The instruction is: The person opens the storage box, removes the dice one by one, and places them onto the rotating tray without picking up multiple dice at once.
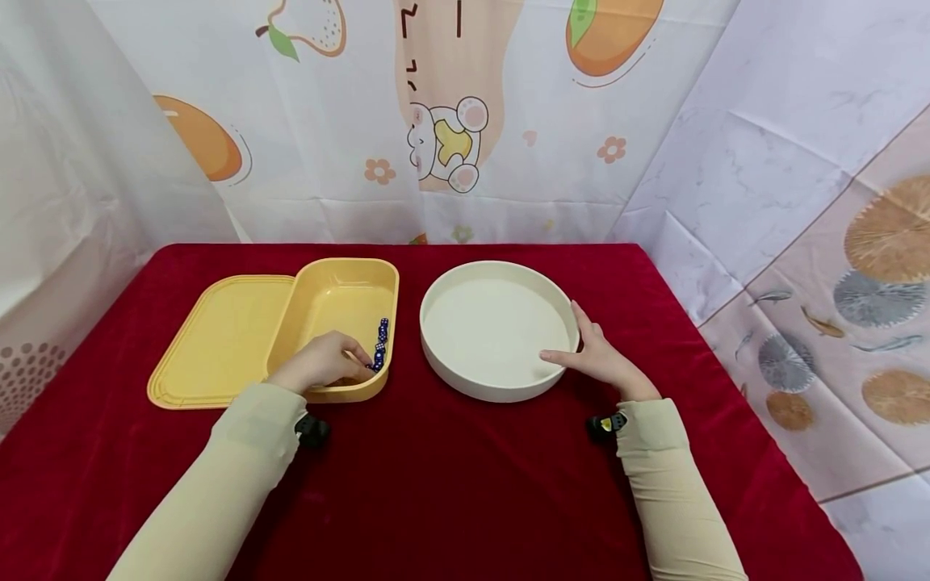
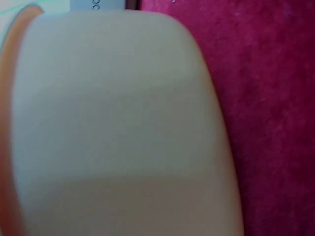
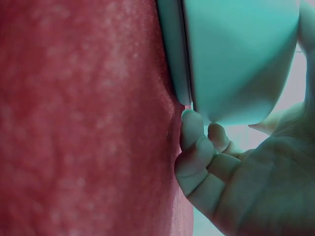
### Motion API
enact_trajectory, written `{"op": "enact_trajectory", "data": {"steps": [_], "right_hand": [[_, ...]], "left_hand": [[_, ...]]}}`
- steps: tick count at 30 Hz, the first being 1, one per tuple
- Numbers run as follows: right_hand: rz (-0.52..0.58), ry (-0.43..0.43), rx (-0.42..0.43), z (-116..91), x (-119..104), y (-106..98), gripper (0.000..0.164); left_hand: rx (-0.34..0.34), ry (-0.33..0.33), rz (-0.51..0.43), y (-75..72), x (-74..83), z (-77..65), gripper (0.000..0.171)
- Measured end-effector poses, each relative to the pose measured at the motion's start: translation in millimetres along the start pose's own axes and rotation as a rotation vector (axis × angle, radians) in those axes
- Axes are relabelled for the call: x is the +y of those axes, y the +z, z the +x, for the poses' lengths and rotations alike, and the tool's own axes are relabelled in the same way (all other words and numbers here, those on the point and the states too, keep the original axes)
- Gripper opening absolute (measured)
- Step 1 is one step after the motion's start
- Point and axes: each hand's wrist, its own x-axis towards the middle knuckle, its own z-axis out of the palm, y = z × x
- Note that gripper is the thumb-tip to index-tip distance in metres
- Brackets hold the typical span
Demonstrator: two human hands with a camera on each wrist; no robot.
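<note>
My left hand (image 1: 327, 361) reaches into a yellow rectangular box (image 1: 286, 323), its bent fingers at the near right corner. Small blue dice (image 1: 381, 335) with white dots form a row along the box's right wall, and my fingertips meet the near end of that row. Whether a die is pinched there is hidden. A pale rounded surface (image 2: 118, 118) fills most of the left wrist view, and no fingers show. At the right, my right hand (image 1: 596, 355) grips the rim of a round white tray (image 1: 497, 323), thumb over the rim and fingers along the outer wall (image 3: 241, 59).
A yellow lid (image 1: 218, 347) lies flat left of the box, against its side. Red cloth (image 1: 465, 484) covers the table under everything. Printed white curtains (image 1: 327, 161) hang behind the table and at both sides.
</note>
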Motion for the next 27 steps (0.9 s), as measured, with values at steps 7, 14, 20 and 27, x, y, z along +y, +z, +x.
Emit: {"op": "enact_trajectory", "data": {"steps": [7,14,20,27], "right_hand": [[0.006,0.005,-0.002,-0.4,-0.6,-0.4,0.116],[0.012,-0.001,-0.001,0.1,-0.9,-0.8,0.116],[0.006,-0.007,0.004,0.7,-0.2,-1.1,0.115],[0.002,-0.011,0.001,1.1,0.6,-0.9,0.114]], "left_hand": [[-0.028,-0.01,-0.286,-7.5,-1.5,-2.8,0.033],[0.042,-0.004,-0.386,-15.4,4.4,-4.0,0.04],[0.069,-0.007,-0.426,-19.3,14.9,-2.7,0.041],[0.078,0.015,-0.484,-21.5,35.1,-0.5,0.043]]}}
